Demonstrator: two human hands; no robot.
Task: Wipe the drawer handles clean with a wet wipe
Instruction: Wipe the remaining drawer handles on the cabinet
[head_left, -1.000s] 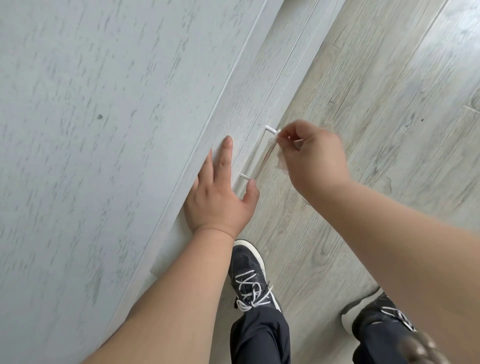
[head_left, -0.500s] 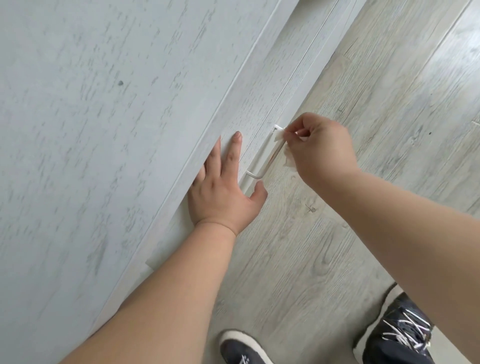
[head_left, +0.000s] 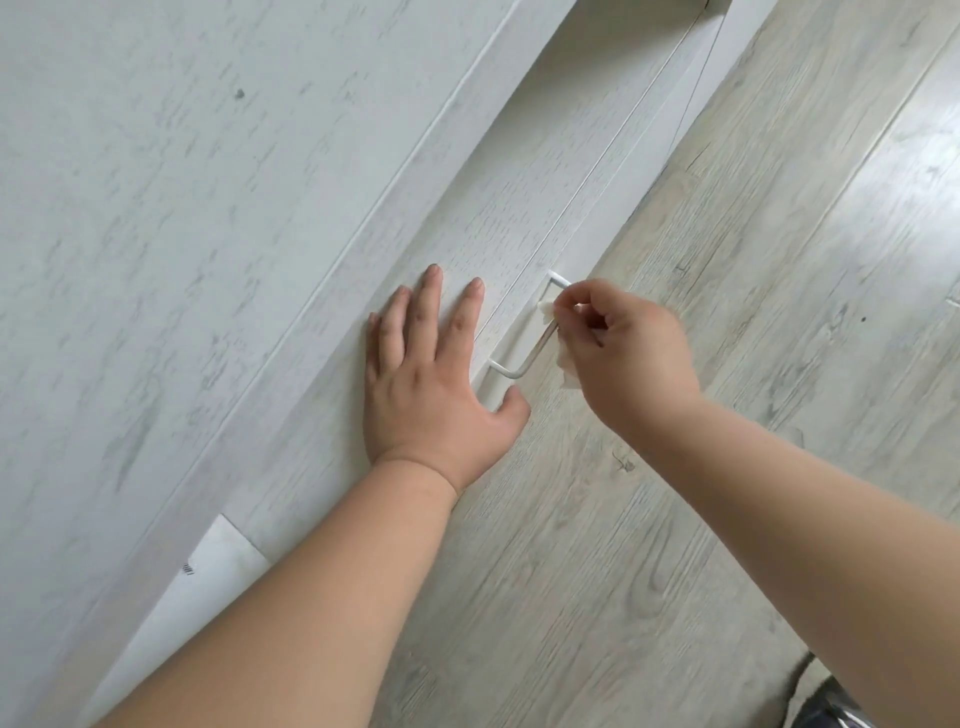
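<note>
Your right hand (head_left: 631, 358) pinches a crumpled white wet wipe (head_left: 566, 364) round the upper part of the drawer handle (head_left: 524, 358), fingers curled tight on it. Your left hand (head_left: 436, 384) lies flat with straight fingers pressed on the drawer front (head_left: 519, 228), just beside the handle's lower end. The handle is a thin white bar standing off the pale wood-grain front. The surface (head_left: 182, 234) above the drawer spreads to the left; the grey plank floor (head_left: 753, 260) lies to the right, a dark shoe (head_left: 826, 709) at the bottom corner.
</note>
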